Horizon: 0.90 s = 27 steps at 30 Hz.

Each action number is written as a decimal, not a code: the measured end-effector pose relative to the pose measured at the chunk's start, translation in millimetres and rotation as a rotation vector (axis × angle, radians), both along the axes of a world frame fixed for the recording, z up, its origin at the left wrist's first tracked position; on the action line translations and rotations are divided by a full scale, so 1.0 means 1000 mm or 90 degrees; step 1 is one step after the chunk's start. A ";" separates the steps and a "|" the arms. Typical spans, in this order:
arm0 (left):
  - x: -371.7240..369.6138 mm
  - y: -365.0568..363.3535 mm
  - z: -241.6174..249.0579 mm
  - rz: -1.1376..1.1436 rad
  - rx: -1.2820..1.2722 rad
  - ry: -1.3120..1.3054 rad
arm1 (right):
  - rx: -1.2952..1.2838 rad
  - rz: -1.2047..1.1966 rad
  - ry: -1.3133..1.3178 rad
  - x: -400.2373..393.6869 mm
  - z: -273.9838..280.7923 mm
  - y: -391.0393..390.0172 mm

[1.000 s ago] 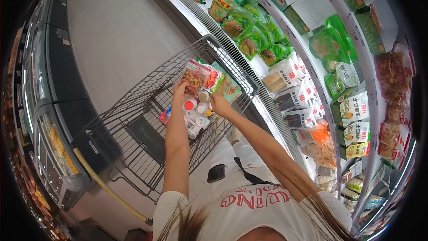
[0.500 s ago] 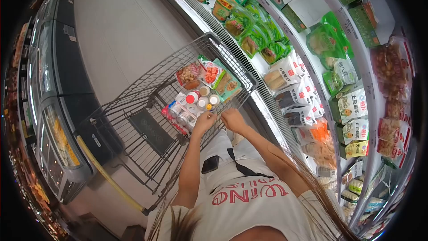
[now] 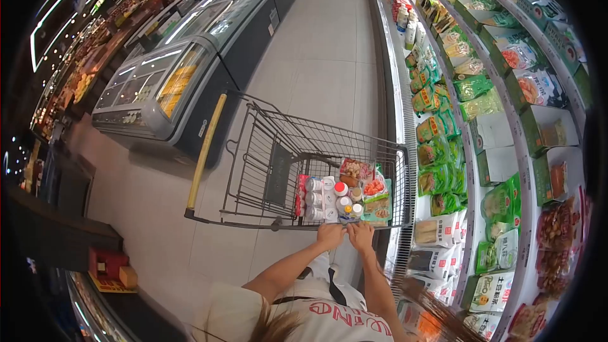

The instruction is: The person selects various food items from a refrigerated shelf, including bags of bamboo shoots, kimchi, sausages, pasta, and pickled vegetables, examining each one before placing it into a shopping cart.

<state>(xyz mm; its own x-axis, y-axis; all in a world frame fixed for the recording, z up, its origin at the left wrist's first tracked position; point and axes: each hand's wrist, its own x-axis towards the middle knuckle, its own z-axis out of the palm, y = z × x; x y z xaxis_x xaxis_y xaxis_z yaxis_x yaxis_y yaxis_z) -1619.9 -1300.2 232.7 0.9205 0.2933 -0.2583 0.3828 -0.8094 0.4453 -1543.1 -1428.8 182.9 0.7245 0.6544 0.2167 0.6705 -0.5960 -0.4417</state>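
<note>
A wire shopping cart [image 3: 253,212] stands sideways in front of me. My left hand [image 3: 330,236] is closed on the top rail of its near side. Just to the right, my right hand [image 3: 360,235] has its fingers curled over the same rail. Inside the basket, close beyond my hands, are white bottles [image 3: 344,203], one red-capped bottle [image 3: 341,189] and a pack of white-topped containers [image 3: 313,199]. Packaged foods [image 3: 356,170] and a green bag [image 3: 379,208] lie at the basket's right end. The cart's yellow handle [image 3: 206,152] is at the left, away from both hands.
Refrigerated shelves [image 3: 405,152] with bagged foods run along the right, close to the cart's end. A glass-topped freezer [image 3: 183,82] lines the left of the aisle. Tiled floor [image 3: 310,44] stretches ahead between them. A red box [image 3: 107,265] sits at lower left.
My view has turned and lifted, so more of the aisle shows. The cart now appears side-on, with its handle at the left. Both hands remain at its near side rail.
</note>
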 end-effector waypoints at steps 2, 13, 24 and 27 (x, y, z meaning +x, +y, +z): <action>-0.011 -0.002 0.010 0.012 -0.006 -0.009 | -0.008 0.010 0.022 -0.012 0.000 -0.005; -0.092 -0.046 0.000 -0.005 0.004 -0.048 | 0.010 -0.019 0.033 -0.095 -0.005 -0.052; -0.186 -0.071 -0.037 -0.155 0.103 -0.120 | 0.014 -0.153 0.017 -0.208 -0.014 -0.082; -0.211 -0.077 -0.040 -0.170 0.104 -0.110 | -0.007 -0.182 0.042 -0.234 -0.010 -0.086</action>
